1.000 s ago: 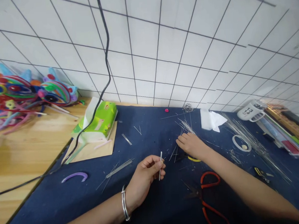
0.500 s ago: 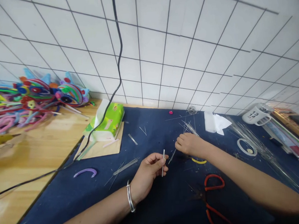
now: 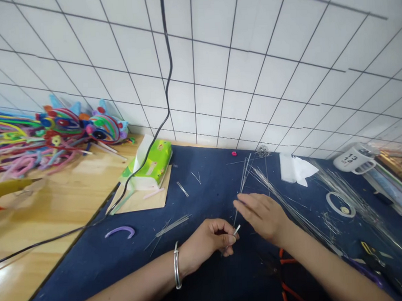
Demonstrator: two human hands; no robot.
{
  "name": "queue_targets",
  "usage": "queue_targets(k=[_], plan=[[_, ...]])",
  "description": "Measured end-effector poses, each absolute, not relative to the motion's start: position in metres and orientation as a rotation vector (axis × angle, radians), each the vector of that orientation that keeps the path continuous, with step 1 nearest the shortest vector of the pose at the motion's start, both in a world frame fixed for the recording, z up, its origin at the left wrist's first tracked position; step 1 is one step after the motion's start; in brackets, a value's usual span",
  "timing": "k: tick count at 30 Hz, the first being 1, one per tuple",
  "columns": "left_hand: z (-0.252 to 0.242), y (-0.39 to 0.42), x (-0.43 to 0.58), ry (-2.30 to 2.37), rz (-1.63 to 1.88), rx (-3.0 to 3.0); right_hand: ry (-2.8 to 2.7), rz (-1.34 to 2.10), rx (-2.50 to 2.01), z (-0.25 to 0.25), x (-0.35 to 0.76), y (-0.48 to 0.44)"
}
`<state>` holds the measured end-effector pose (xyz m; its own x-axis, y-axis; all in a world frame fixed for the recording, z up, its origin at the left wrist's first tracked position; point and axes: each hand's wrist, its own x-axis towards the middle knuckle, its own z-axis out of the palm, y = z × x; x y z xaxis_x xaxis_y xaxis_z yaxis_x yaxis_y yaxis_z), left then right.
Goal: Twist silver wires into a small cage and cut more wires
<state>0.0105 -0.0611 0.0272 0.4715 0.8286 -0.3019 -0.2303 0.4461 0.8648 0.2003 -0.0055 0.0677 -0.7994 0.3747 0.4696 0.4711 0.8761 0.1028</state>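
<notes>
My left hand [image 3: 215, 240] is closed, pinching a short bundle of thin metal wires [image 3: 237, 229] between thumb and fingertips. Close beside it, my right hand [image 3: 262, 215] has its fingers on several longer thin wires [image 3: 245, 172], which run upward past the fingertips and down toward the left hand. Behind the right forearm a big spread of loose wires [image 3: 275, 193] lies on the dark blue mat [image 3: 203, 191]. Red-handled pliers [image 3: 283, 281], dim and blurred, rest below the right hand, partly hidden by the arm.
Short wires [image 3: 173, 225] and a purple curved piece [image 3: 120, 231] lie to the left. Behind them is a green tissue pack [image 3: 157, 160], with a black cable [image 3: 169, 70] crossing it. A mug [image 3: 353, 160], a white ring [image 3: 330, 202] and black-and-yellow tools [image 3: 372, 253] are at right.
My right hand has come down and right, with longer wires at its fingers. My left hand has tilted its short bundle. The view has shifted slightly, showing tools at lower right.
</notes>
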Motion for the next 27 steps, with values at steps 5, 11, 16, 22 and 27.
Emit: queue_targets(k=[5, 11, 16, 22, 27], plan=[[0.025, -0.063, 0.013, 0.822, 0.78, 0.899, -2.064, 0.791, -1.194, 0.053, 0.196, -0.016], [0.021, -0.066, 0.016, 0.794, 0.723, 0.962, -1.919, 1.504, -1.102, 0.06, 0.188, -0.024], [0.029, -0.065, 0.016, 0.882, 0.904, 0.876, -1.766, 1.24, -1.208, 0.084, 0.205, -0.01], [0.025, -0.065, 0.017, 0.905, 0.95, 0.832, -1.797, 0.852, -1.378, 0.047, 0.23, 0.027], [0.023, -0.066, 0.018, 0.91, 0.917, 0.86, -1.575, 1.001, -1.497, 0.033, 0.269, 0.063]])
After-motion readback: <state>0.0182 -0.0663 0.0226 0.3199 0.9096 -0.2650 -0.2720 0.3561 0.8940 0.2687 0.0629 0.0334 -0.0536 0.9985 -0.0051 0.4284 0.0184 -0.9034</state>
